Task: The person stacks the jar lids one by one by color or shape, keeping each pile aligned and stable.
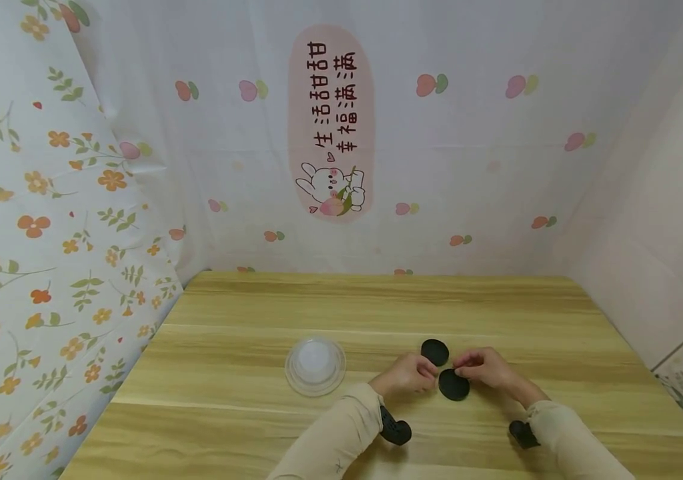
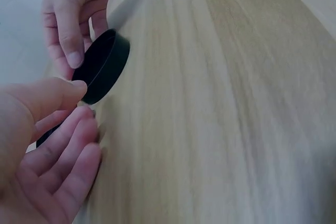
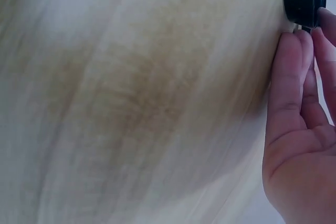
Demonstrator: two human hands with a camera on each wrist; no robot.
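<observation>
Two black round lids are in the head view. My right hand (image 1: 487,369) pinches the nearer black lid (image 2: 102,66) by its rim, with the lid tilted up on edge in the left wrist view. From the other side, the thumb and index tip of my left hand (image 2: 47,145) lie at the lower rim of that lid, the other fingers loosely bent. The farther black lid (image 1: 435,351) lies flat just beyond the left fingertips. In the right wrist view, the held lid is cut off at the top right edge.
Clear round plastic pieces (image 1: 315,363), nested around a whitish middle, lie left of the hands on the wood-grain table (image 1: 227,373). A patterned cloth (image 1: 461,167) hangs behind the far table edge. Black wrist devices (image 1: 395,428) hang below both sleeves.
</observation>
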